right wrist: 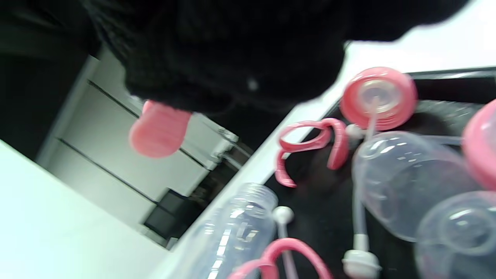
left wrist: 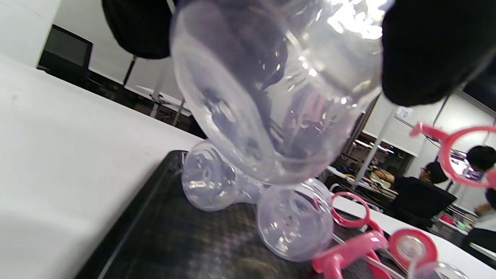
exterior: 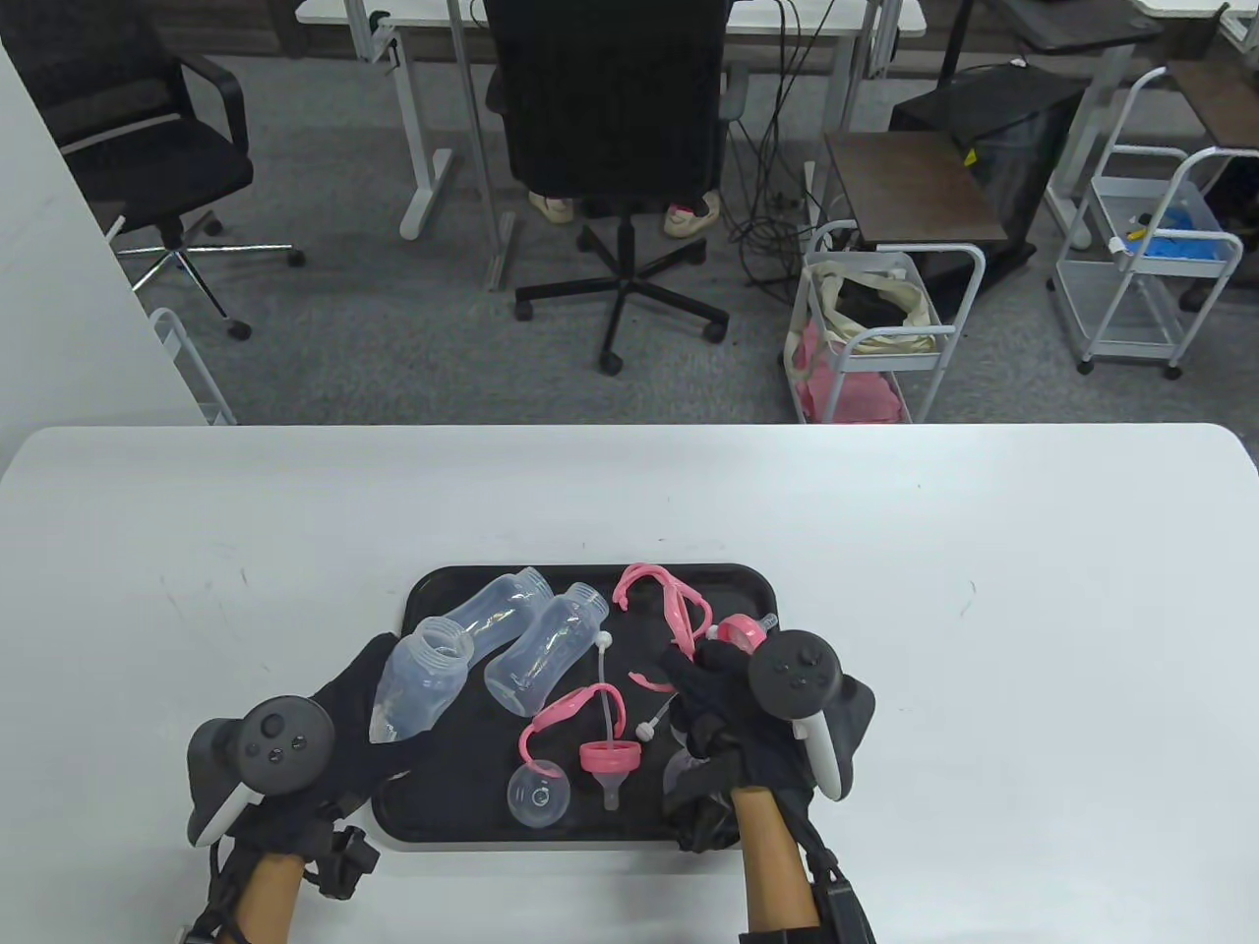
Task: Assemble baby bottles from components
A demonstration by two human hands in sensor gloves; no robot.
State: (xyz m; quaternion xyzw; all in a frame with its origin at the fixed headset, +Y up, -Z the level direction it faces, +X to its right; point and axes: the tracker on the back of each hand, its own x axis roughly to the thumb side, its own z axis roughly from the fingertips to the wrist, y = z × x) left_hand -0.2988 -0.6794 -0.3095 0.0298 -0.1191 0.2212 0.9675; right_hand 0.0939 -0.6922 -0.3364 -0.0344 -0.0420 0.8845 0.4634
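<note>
My left hand (exterior: 379,693) grips a clear bottle (exterior: 423,678) by its body and holds it tilted over the left end of the black tray (exterior: 590,836), mouth up. In the left wrist view the bottle (left wrist: 271,97) fills the frame between my gloved fingers (left wrist: 422,50). My right hand (exterior: 693,678) is over the tray's right side and grips a pink handle; its rounded end (right wrist: 159,131) sticks out from under the glove. Two more clear bottles (exterior: 502,605) (exterior: 546,649) lie on the tray.
On the tray lie a pink handle (exterior: 570,713), a pink collar with nipple (exterior: 610,762), a clear dome cap (exterior: 539,795), straws (exterior: 602,678) and another pink collar (exterior: 743,629). White table (exterior: 984,639) surrounds the tray.
</note>
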